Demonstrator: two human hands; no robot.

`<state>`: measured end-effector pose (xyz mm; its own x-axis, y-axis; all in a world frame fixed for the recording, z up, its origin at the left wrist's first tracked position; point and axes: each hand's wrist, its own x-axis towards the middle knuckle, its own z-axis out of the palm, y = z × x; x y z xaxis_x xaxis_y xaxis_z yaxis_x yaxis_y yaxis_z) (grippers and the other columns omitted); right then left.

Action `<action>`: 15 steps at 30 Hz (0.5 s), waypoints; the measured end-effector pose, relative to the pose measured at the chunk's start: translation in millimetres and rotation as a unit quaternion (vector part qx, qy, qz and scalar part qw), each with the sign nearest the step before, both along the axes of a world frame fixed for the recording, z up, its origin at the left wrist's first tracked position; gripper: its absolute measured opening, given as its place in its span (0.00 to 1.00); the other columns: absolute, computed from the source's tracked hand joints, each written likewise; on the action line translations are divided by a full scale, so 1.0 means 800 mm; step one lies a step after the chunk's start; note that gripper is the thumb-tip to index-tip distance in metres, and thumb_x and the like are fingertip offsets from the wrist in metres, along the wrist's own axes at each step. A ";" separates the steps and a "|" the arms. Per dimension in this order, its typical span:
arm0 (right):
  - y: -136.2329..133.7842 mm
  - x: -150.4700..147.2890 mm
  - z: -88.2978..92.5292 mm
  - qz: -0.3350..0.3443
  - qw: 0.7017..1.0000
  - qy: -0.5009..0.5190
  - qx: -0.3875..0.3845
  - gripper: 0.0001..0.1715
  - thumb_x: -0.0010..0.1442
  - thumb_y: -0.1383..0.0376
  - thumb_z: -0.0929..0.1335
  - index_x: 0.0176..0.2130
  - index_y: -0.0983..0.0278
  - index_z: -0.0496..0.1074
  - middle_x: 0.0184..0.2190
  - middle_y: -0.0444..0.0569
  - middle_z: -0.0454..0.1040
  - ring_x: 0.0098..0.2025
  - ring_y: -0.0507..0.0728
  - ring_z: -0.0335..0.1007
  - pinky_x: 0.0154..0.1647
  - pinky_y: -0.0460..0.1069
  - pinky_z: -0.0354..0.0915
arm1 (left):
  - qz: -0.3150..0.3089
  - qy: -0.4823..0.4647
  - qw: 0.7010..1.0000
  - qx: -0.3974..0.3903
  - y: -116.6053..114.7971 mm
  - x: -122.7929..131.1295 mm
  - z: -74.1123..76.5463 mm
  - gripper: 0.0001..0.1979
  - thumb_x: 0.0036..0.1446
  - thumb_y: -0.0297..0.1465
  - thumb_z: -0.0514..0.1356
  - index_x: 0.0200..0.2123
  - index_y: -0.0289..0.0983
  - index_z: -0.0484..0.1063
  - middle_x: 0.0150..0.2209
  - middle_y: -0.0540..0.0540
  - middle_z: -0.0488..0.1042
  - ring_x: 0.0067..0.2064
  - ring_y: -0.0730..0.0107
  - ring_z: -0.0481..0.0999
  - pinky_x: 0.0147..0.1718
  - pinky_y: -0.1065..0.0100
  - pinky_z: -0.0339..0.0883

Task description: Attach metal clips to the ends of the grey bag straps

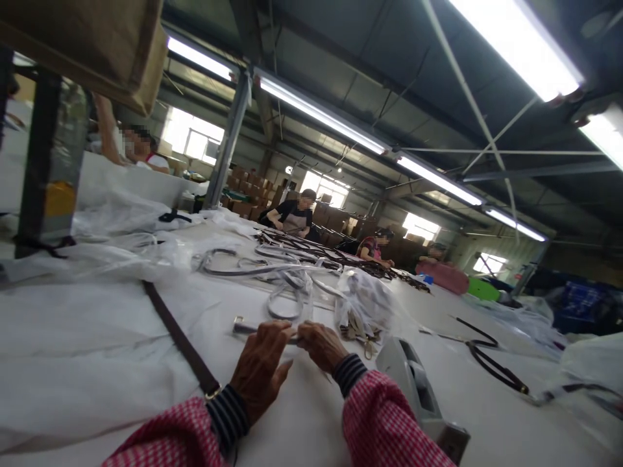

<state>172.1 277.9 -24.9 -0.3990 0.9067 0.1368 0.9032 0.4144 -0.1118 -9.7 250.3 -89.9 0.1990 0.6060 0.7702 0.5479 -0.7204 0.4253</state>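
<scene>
A grey strap [244, 329] with a gold-coloured metal end piece lies low over the white table [195, 324], running crosswise under my hands. My left hand [261, 366] rests over the strap with its fingers bent down on it and its thumb apart. Close beside it, my right hand [321, 346] pinches the same strap near its other visible end; the fingertips are partly hidden. More grey straps [283, 305] lie looped just beyond my hands. A clear plastic bag [367, 295] with metal clasps sits past my right hand.
A grey tape dispenser [413, 376] stands right of my right forearm. One brown strap [180, 337] lies at left near my left wrist, and dark straps [496, 363] lie at right. Plastic sheeting [97, 259] covers the left side. Several people work across the table.
</scene>
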 end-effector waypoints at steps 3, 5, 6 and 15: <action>-0.072 -0.008 0.008 0.084 0.995 0.048 0.018 0.08 0.63 0.73 0.66 0.40 0.60 0.72 0.41 0.47 0.76 0.44 0.56 0.71 0.46 0.49 0.62 | -0.035 0.145 0.989 -0.009 -0.010 0.006 0.002 0.14 0.57 0.27 0.58 0.48 0.38 0.71 0.44 0.37 0.79 0.46 0.48 0.77 0.45 0.50 0.69; -0.117 -0.004 0.011 0.102 0.986 0.124 0.034 0.07 0.63 0.72 0.66 0.36 0.60 0.70 0.35 0.46 0.74 0.40 0.57 0.70 0.44 0.50 0.63 | -0.074 0.229 0.970 -0.018 -0.020 0.011 0.002 0.06 0.63 0.31 0.56 0.40 0.38 0.71 0.31 0.41 0.79 0.32 0.53 0.79 0.35 0.55 0.70; -0.134 0.001 0.012 0.096 0.979 0.177 0.031 0.06 0.63 0.70 0.66 0.34 0.60 0.71 0.35 0.46 0.73 0.39 0.57 0.70 0.43 0.50 0.63 | -0.085 0.248 0.965 -0.006 -0.028 0.015 0.002 0.06 0.65 0.32 0.54 0.38 0.38 0.70 0.28 0.43 0.78 0.28 0.56 0.78 0.33 0.56 0.70; -0.161 0.039 -0.021 -0.172 0.725 0.658 -0.109 0.39 0.56 0.44 0.73 0.57 0.60 0.63 0.54 0.58 0.71 0.44 0.60 0.75 0.35 0.51 0.72 | -0.176 0.168 0.914 0.324 -0.110 0.050 -0.017 0.17 0.68 0.32 0.56 0.24 0.40 0.62 0.16 0.54 0.63 0.19 0.72 0.61 0.29 0.65 0.62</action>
<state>203.1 149.3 -41.8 0.2012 0.9790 0.0321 0.0000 0.0328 -0.9995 30.0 162.0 -103.3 0.5849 -0.1038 0.8045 0.2541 -0.9184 -0.3032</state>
